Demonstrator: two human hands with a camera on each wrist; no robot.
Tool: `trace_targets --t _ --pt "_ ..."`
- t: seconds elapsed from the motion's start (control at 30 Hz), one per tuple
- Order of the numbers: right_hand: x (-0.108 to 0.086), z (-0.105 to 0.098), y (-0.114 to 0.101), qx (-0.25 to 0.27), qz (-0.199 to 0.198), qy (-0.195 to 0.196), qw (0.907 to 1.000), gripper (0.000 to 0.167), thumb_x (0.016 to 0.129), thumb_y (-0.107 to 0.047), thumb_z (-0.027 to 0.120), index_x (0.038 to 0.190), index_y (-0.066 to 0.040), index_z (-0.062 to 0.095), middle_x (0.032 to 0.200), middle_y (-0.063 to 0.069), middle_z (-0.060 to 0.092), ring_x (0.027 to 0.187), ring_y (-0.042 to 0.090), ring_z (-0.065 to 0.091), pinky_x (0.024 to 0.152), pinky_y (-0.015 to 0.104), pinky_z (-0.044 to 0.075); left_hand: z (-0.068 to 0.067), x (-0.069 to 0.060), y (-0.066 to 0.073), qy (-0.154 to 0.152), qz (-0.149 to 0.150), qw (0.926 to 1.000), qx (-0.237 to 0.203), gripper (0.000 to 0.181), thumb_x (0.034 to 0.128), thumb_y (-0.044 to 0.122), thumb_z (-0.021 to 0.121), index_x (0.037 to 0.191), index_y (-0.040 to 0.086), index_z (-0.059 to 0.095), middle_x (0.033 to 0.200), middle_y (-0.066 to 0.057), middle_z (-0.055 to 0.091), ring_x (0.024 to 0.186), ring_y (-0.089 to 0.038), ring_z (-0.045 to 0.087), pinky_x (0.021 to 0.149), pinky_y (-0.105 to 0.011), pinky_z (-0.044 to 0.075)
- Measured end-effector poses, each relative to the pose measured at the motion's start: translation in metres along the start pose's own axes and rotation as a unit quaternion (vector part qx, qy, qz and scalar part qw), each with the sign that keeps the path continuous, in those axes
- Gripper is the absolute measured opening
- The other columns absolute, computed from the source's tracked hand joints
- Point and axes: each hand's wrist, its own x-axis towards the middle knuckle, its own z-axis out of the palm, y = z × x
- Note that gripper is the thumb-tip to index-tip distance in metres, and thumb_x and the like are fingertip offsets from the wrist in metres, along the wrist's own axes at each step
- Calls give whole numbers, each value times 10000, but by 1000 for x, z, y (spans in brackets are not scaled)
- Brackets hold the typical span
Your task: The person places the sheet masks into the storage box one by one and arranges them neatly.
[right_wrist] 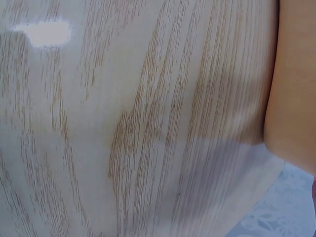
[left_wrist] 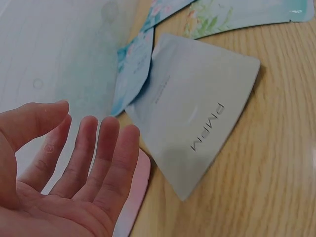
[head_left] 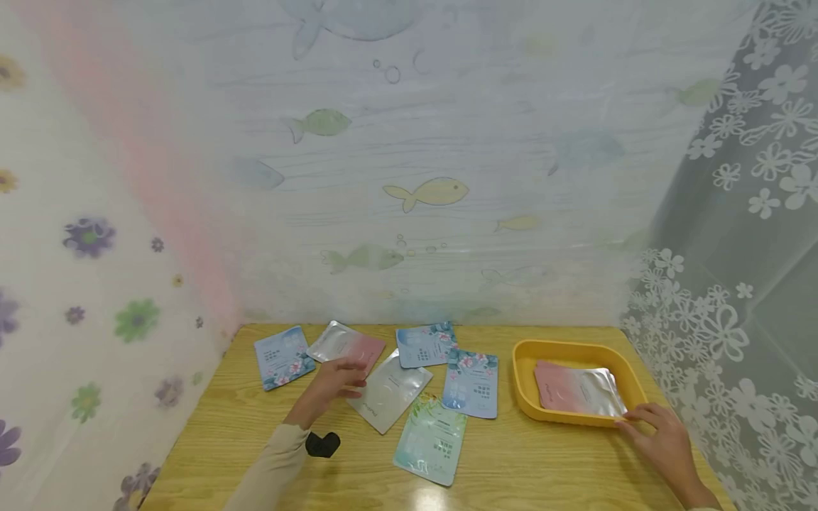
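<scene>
My left hand (head_left: 329, 390) hovers over the pink-and-silver sachet (head_left: 348, 346), its fingers loosely bent and nothing in them. In the left wrist view a silver sachet lettered PMPM (left_wrist: 197, 103) lies just beyond the fingertips (left_wrist: 129, 136). At the front right corner of the yellow tray (head_left: 520, 387), my right hand (head_left: 667, 440) pinches the rim between thumb and fingers. Pink-and-silver sachets (head_left: 571, 390) lie stacked inside that tray. The right wrist view shows mostly tabletop, with bare skin at its right edge; the fingers are out of sight there.
Blue floral sachets (head_left: 284, 357) lie at the left and centre back, one (head_left: 471, 383) nearer the tray. A green-white sachet (head_left: 431, 441) lies in front. A black heart-shaped piece (head_left: 322, 445) is beside my left forearm. Patterned curtains (head_left: 434, 284) border the table (head_left: 511, 468).
</scene>
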Motion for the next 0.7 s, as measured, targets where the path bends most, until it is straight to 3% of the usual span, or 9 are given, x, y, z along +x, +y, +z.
trace_targets --t 0.4,0.7 --pt "-2 0 1 117 -32 60 9999 265 469 -17 888 665 -54 715 745 77 611 782 -134 383 643 166 397 -15 -6 -20 176 -46 9997 -150 395 953 95 542 1248 -162 481 1115 -259 598 955 -308 623 844 -472 541" --pt "-2 1 1 99 32 -4 9999 254 498 -43 893 682 -55 719 759 76 613 795 -129 379 662 179 394 -19 -6 -31 677 -420 9963 -317 349 911 59 604 1192 -138 539 1013 -235 643 879 -307 646 786 -449 565"
